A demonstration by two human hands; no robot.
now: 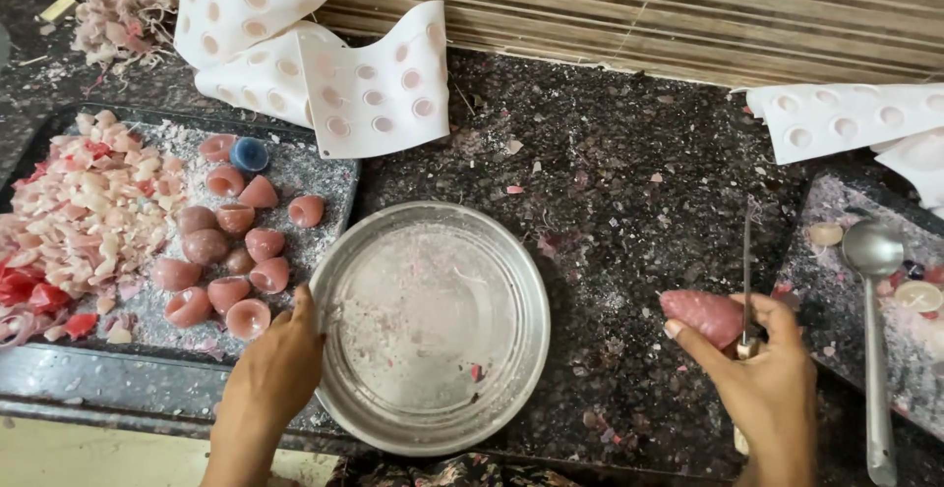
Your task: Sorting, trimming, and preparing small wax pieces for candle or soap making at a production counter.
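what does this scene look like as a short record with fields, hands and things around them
left hand: grips rim of steel bowl, bowl nearly bare inside
right hand: holds pink wax piece and knife
left tray: pink cup-shaped pieces, one blue piece, wax shavings
back: white moulds
right: spoon

Soft even daylight, faint shadows, sharp focus, slight edge distortion.
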